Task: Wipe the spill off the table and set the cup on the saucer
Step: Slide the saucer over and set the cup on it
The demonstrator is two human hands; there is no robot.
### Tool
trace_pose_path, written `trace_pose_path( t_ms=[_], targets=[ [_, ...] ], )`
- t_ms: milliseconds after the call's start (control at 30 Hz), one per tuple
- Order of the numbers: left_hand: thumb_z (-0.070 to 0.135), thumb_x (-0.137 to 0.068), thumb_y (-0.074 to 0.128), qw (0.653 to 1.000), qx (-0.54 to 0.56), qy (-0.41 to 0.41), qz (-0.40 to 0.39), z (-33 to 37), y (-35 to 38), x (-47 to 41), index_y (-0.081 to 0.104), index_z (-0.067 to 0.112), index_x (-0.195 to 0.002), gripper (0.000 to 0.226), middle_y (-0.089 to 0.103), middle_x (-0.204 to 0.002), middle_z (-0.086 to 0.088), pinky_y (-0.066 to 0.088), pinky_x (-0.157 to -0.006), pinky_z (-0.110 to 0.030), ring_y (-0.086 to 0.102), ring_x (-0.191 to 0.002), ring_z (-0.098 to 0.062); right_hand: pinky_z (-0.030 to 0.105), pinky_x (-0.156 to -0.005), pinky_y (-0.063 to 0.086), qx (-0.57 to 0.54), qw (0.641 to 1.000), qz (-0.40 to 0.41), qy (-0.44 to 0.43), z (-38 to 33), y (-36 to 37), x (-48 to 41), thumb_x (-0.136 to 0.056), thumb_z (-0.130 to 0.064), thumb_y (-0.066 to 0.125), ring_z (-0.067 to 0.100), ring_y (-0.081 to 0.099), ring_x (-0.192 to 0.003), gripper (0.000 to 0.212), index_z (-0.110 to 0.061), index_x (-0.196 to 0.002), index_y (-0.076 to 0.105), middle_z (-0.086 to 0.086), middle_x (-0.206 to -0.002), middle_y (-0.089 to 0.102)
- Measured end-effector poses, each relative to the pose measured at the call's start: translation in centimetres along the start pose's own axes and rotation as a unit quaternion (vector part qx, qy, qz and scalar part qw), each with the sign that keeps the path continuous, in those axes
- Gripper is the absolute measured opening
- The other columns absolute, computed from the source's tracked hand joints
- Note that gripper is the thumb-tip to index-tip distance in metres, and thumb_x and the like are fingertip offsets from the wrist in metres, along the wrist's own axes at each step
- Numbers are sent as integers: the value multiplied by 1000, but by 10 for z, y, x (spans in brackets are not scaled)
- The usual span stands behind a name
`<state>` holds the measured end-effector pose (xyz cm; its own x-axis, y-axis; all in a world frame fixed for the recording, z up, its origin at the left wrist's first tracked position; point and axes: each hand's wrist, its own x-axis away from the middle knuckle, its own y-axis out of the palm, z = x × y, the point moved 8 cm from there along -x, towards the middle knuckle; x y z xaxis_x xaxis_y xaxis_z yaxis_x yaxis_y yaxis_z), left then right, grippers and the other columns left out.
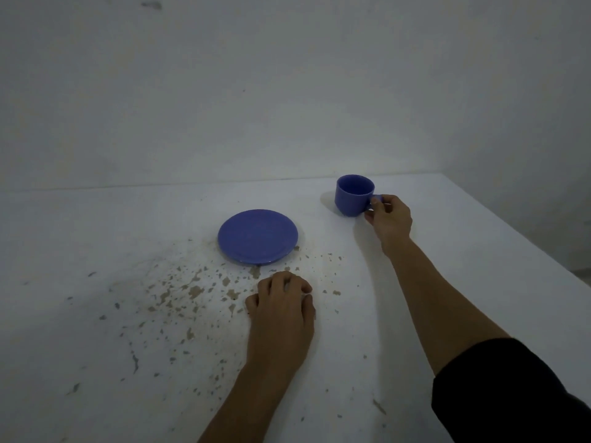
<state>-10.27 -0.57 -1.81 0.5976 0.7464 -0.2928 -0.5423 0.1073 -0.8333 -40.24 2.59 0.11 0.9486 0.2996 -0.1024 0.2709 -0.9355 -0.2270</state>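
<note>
A blue saucer (257, 236) lies on the white table (447, 251), a little left of centre. Brown spill specks (192, 292) spread in front of it and to its left, and some touch its near rim. My left hand (281, 311) rests palm down on the table just in front of the saucer. Its fingers are curled over a small white wad of tissue (288, 284) that shows between them. A blue cup (354, 195) stands upright on the table at the back right, apart from the saucer. My right hand (388, 219) pinches its handle from the right.
A pale wall runs along the table's far edge. The table's right edge (527, 238) slants away just right of my right arm, which has a dark sleeve at the elbow. Small grey marks dot the near left of the tabletop.
</note>
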Motion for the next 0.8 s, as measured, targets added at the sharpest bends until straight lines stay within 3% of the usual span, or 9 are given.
trace_pose_path(
  t_ms=[167, 300, 467, 800],
  targets=[
    [33, -95, 44, 1000, 22, -13, -14, -3, -2, 2, 57, 30, -111, 20, 53, -123, 6, 33, -96, -32, 44, -114, -15, 20, -75, 57, -91, 994, -64, -23, -22, 7, 44, -96, -19, 56, 21, 69, -94, 19, -10, -112, 62, 9, -106, 70],
    [28, -93, 50, 998, 65, -5, -24, -4, -9, 5, 59, 28, -106, 16, 55, -121, 7, 31, -98, -31, 45, -115, -13, 24, -81, 58, -74, 984, -145, -74, -49, 30, 92, -97, -19, 55, 18, 70, -92, 18, -12, -111, 62, 6, -103, 71],
    [29, -92, 51, 1000, 28, -5, -1, -29, -34, 22, 55, 30, -115, 24, 55, -123, 10, 29, -97, -29, 46, -116, -12, 26, -80, 59, -64, 967, -231, -82, -55, 72, 135, -97, -17, 54, 18, 71, -91, 16, -12, -108, 64, 4, -101, 72],
    [32, -92, 45, 999, -3, -19, 34, -78, -60, 34, 56, 31, -109, 20, 54, -116, 12, 26, -88, -26, 47, -109, -10, 21, -74, 58, -44, 972, -226, -52, -50, 109, 145, -97, -16, 53, 16, 70, -90, 12, -15, -106, 62, 6, -103, 71]
  ],
)
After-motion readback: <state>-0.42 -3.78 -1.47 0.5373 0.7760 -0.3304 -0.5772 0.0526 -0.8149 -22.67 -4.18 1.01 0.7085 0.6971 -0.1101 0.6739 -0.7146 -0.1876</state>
